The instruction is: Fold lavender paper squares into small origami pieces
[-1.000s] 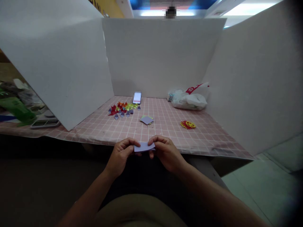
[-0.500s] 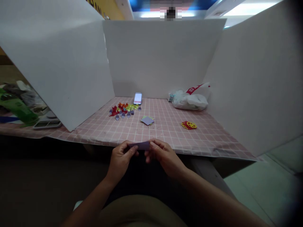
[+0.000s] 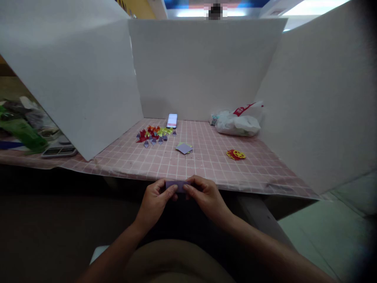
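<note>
A folded strip of purple paper is held level between both hands, just off the front edge of the table. My left hand pinches its left part, thumb on the near face. On the right part presses the thumb of my right hand, with the fingers behind. Beyond the hands lies a small stack of square paper, purple on top with green-yellow edges below. Farther left stands a cluster of small folded paper pieces in red, orange, yellow and purple.
A phone leans near the back panel. Yellow and red cut-out shapes lie right of the paper stack. At the back right rests a white plastic bag. White panels enclose the table; a scale and green bottle are outside, left.
My right thumb has moved inward along the purple paper, closer to the left thumb. The strip now looks flatter and more level. The view has tilted slightly.
</note>
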